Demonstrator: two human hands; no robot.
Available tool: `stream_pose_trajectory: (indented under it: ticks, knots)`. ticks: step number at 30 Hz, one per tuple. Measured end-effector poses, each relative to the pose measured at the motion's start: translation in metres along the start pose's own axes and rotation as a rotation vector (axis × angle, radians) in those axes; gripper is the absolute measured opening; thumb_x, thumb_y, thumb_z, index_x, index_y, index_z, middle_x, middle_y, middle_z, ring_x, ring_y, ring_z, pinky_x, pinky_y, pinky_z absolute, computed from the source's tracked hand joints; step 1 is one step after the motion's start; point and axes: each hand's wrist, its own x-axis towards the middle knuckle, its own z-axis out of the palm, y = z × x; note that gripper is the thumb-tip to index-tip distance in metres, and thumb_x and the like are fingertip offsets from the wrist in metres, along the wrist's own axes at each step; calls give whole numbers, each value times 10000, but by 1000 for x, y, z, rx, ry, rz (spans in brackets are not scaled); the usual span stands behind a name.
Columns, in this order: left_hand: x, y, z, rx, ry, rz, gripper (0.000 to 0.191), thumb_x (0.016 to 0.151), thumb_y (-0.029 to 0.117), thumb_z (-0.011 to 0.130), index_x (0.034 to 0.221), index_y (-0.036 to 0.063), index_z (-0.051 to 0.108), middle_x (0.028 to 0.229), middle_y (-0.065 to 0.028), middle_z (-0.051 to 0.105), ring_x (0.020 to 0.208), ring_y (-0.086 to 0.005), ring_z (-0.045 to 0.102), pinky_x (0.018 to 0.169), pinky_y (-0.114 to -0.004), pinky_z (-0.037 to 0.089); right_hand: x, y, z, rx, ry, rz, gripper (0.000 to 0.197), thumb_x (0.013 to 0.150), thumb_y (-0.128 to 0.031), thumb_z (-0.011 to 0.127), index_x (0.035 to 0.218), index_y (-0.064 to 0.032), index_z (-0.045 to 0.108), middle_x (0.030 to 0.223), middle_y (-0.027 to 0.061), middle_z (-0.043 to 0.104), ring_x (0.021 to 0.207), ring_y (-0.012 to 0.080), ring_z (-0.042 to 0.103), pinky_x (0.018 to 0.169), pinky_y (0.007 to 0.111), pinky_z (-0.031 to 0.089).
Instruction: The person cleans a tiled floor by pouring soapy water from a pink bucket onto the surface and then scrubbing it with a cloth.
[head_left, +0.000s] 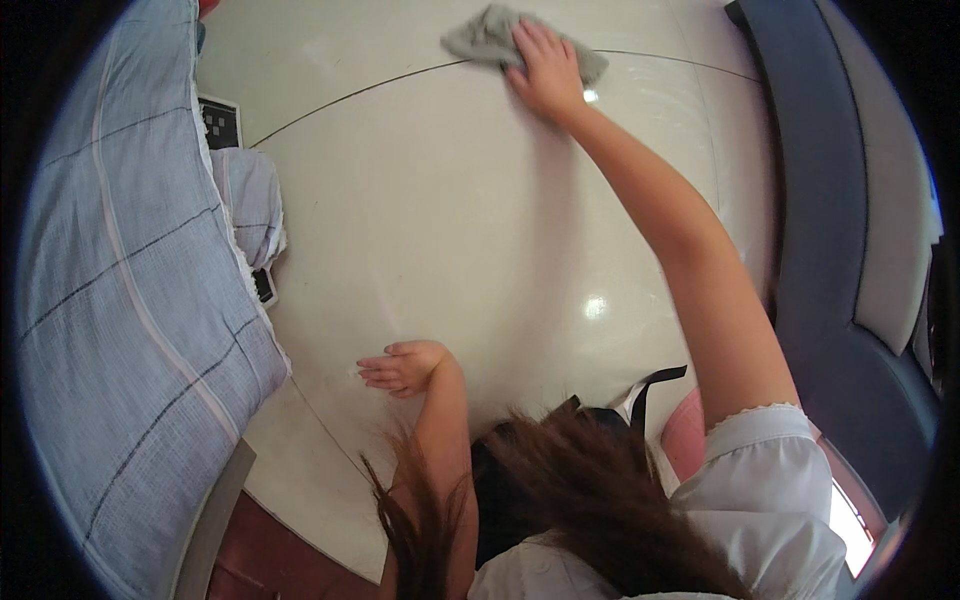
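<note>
A crumpled grey-green cloth lies on the glossy cream tiled floor at the top of the view. My right hand rests flat on the cloth's right part, its arm stretched far forward, with the fingers spread over the fabric. Lower down and to the left, my left hand is on the bare floor with its fingers extended leftward and nothing in it. Dark tile joints run beside and under the cloth.
A blue-grey checked fabric cover hangs along the left, with dark, light-edged items beneath its edge. Dark padded furniture borders the right. A pink object is near my body. Reddish-brown flooring shows at lower left.
</note>
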Motion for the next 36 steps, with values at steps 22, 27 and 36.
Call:
stream_pose_trajectory:
  ticks: [22,27,36]
  knots:
    - [5,2,-9,-6,-57,-45,537,864,360,186,1328,90,192,1368,-128,209,1249,-297,222,951,-501,218,-208,-84,-67,317,-765,-503,493,759,-179,506,1237,-194,386,1336,22,311,1218,210,306,964,481,231]
    - [-1,7,-16,-66,-109,-36,538,864,355,198,1332,90,179,1376,-123,189,1254,-297,209,960,-496,202,-7,-108,19,202,-164,-115,548,722,-172,566,1231,-123,370,1295,54,339,1198,251,288,982,443,197]
    - [9,-4,-1,27,-54,-5,528,861,334,222,1325,83,199,1360,-140,223,1239,-304,237,939,-496,233,-31,-217,46,342,-217,-481,450,758,-192,493,1200,-154,422,1271,27,386,1180,210,332,968,425,242]
